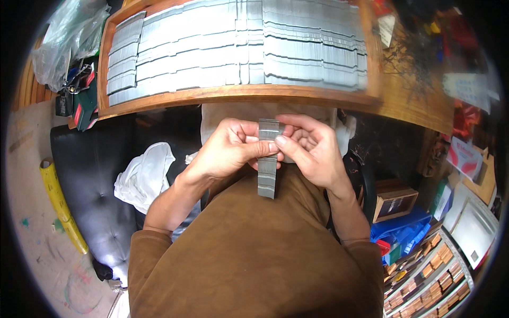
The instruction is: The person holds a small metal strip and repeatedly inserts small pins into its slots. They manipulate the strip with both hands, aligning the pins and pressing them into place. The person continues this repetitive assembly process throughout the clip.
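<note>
In front of my chest is a narrow, shiny grey strip (266, 183) with darker lines across it; I cannot tell exactly what it is. My left hand (230, 148) pinches its middle, the thumb lying across the front. From the other side my right hand (314, 153) grips the strip's upper part, its thumb tip close to the left thumb. The lower end hangs free below the fingers. Beyond my hands stands a wooden tray (222, 95) filled with rows of similar grey strips (185, 45).
A clear plastic bag (71, 40) lies at the far left. Left of me are a black padded seat (95, 185), a crumpled white bag (142, 175) and a yellow roll (61, 206). On the right are a small wooden box (393, 204), blue plastic (405, 230) and a rack of small brown blocks (432, 275).
</note>
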`<state>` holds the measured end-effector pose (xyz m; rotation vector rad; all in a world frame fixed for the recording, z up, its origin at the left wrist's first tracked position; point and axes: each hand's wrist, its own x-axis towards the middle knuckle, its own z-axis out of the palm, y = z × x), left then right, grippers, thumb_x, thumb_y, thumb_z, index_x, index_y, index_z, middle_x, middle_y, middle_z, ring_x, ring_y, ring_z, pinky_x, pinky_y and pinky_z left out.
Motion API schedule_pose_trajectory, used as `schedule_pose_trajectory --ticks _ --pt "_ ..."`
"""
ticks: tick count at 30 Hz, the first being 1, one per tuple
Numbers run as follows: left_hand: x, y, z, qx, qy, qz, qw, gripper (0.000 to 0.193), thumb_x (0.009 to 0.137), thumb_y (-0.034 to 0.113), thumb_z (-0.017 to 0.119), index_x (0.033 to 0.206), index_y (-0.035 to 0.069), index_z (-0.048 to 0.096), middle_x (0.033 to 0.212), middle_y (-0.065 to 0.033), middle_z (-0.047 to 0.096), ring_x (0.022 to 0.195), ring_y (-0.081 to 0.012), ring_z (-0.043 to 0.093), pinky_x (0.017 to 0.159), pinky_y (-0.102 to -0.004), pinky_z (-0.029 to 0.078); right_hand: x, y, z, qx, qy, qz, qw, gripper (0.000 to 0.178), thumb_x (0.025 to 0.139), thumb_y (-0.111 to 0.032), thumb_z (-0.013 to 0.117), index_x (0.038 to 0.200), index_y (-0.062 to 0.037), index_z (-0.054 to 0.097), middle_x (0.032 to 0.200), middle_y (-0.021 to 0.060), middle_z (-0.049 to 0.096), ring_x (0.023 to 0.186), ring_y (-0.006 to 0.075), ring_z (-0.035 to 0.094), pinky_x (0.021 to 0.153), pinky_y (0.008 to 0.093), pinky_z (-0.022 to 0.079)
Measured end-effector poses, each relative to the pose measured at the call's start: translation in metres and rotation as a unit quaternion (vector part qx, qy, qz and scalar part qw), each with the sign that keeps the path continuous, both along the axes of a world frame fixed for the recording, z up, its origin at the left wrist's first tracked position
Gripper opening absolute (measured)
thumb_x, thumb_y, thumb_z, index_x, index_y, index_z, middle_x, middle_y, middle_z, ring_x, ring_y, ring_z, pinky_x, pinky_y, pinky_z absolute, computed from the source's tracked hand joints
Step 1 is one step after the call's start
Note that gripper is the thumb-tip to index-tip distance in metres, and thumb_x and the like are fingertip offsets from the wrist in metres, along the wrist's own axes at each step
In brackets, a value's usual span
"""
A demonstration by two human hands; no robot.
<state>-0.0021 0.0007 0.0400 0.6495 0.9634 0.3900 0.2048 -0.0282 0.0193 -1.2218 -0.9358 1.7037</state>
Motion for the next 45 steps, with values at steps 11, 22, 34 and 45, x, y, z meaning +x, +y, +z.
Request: schedule_pose_trajectory --ticks 11,22,34,45 --pt "-0.004 0.001 -0.007 -0.032 -0.007 0.001 0.999 0.022 0.096 0.016 0.075 0.11 -0.001 0.073 0.093 -0.0099 0.078 0.081 -0.0167 0.077 0.061 -0.0226 0.056 -0.01 0.01 -0.022 -0.105 0.034 -0.008 0.994 0.024 0.104 -0.019 0.065 0.101 0.0033 0.072 0.081 0.0009 0.066 0.064 0.0046 0.056 0.056 0.0215 0.045" --pt "-0.004 0.008 -0.04 0.078 0.026 0.031 0.996 0.02 0.098 0.013 0.072 0.112 -0.002 0.073 0.096 -0.0063 0.078 0.088 -0.0089 0.07 0.073 -0.0224 0.052 -0.018 0.021 -0.04 -0.059 0.049 -0.02 0.997 0.023 0.094 -0.001 0.072 0.116 0.0067 0.067 0.09 0.0093 0.071 0.071 0.0122 0.066 0.062 0.0251 0.054" --pt "-0.006 0.003 -0.049 0.043 0.03 0.024 0.998 0.019 0.097 0.015 0.073 0.109 0.0 0.074 0.097 -0.0058 0.078 0.085 -0.0086 0.069 0.068 -0.0217 0.049 -0.015 0.027 -0.05 -0.056 0.052 0.005 0.997 0.018 0.092 0.001 0.074 0.109 0.0046 0.069 0.088 0.008 0.07 0.071 0.0138 0.066 0.06 0.0258 0.054" --pt "-0.003 0.001 -0.047 0.045 0.04 0.034 0.998 0.021 0.098 0.019 0.075 0.102 -0.002 0.074 0.09 -0.0057 0.078 0.071 -0.0047 0.066 0.058 -0.0188 0.047 -0.014 0.028 -0.052 -0.05 0.043 0.004 0.998 0.022 0.09 -0.002 0.076 0.107 0.0089 0.066 0.087 0.0113 0.07 0.065 0.013 0.065 0.058 0.0261 0.053"
